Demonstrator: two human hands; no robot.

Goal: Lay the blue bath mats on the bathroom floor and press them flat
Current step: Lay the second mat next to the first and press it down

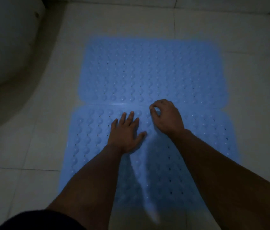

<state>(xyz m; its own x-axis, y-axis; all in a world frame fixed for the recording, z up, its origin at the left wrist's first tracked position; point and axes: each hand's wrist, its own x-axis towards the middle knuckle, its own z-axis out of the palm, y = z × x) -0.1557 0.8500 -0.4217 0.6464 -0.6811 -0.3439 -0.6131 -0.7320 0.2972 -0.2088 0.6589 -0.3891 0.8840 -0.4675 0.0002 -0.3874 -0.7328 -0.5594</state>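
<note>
Two blue bath mats with rows of bumps and small holes lie end to end on the pale tiled floor. The far mat (150,70) lies flat. The near mat (202,143) meets it along a seam at mid-frame. My left hand (125,132) rests palm down on the near mat, fingers straight and spread. My right hand (166,116) is just right of it, at the seam, with fingers curled and fingertips down at the near mat's far edge. Whether it pinches the edge I cannot tell.
A white toilet base (6,52) curves along the left side, close to the mats. Pale floor tiles (28,146) surround the mats. A low tiled step or wall (230,5) runs along the top. The light is dim.
</note>
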